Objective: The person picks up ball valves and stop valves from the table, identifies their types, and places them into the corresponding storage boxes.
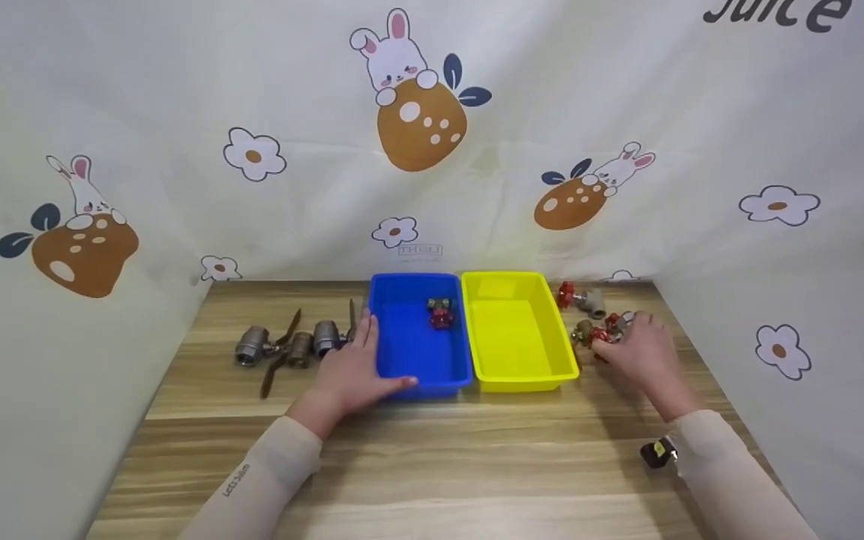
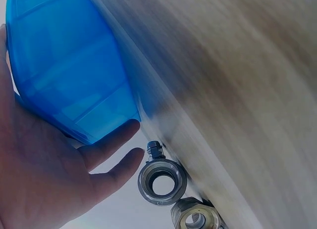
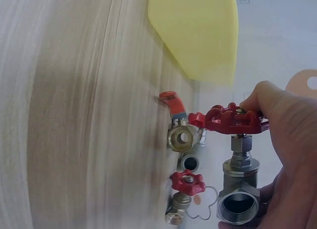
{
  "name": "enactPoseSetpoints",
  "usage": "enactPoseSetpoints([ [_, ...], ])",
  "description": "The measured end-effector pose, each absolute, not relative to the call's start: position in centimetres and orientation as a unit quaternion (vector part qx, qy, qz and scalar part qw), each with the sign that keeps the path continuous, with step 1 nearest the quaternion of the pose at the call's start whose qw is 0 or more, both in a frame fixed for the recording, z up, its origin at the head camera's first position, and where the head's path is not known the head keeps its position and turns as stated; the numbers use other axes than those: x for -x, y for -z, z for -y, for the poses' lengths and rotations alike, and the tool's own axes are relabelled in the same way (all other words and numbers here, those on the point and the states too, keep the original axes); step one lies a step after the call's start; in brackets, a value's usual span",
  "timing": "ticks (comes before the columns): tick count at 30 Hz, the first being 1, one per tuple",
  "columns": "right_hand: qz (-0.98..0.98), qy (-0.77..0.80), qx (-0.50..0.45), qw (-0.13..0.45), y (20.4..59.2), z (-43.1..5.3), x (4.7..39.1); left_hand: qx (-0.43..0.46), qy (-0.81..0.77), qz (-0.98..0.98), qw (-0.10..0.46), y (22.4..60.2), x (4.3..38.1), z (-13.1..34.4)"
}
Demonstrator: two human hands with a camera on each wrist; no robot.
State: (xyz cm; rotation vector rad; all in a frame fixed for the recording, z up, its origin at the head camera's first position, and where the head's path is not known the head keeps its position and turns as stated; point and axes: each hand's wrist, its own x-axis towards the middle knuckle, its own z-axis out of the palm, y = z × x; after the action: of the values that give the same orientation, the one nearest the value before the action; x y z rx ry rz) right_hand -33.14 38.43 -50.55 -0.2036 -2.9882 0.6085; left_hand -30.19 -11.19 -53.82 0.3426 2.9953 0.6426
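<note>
My right hand (image 1: 646, 352) grips a steel gate valve (image 3: 240, 178) with a red handwheel, thumb at the wheel and fingers around the body. The right wrist view shows it held upright, its open threaded end facing the camera. Beyond it are a brass valve with a red lever (image 3: 173, 105) and a smaller valve with a red handwheel (image 3: 188, 183). My left hand (image 1: 349, 375) rests against the left side of a blue bin (image 1: 418, 388), fingers straight along the wall and thumb over the front rim. A small valve with a red handle (image 1: 440, 315) lies inside that bin.
A yellow bin (image 1: 526, 385) stands close against the blue one's right side. Left of the bins lie several lever-handled metal valves (image 1: 253, 346). Another red-wheeled valve (image 1: 589, 301) lies at the back right. Printed cloth (image 1: 312, 210) walls the wooden table at the back and sides.
</note>
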Motion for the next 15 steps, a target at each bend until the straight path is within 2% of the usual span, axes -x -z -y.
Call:
enactPoseSetpoints([
  [6, 0.978, -0.193, 0.036, 0.072, 49.9, -37.7, 33.2, -0.111, -0.211, -0.971, 0.029, 53.8, 30.2, 11.1],
  [15, 0.974, -0.212, -0.001, 0.075, 49.1, -36.8, 33.3, -0.113, -0.210, -0.971, 0.025, 53.7, 30.1, 11.1],
])
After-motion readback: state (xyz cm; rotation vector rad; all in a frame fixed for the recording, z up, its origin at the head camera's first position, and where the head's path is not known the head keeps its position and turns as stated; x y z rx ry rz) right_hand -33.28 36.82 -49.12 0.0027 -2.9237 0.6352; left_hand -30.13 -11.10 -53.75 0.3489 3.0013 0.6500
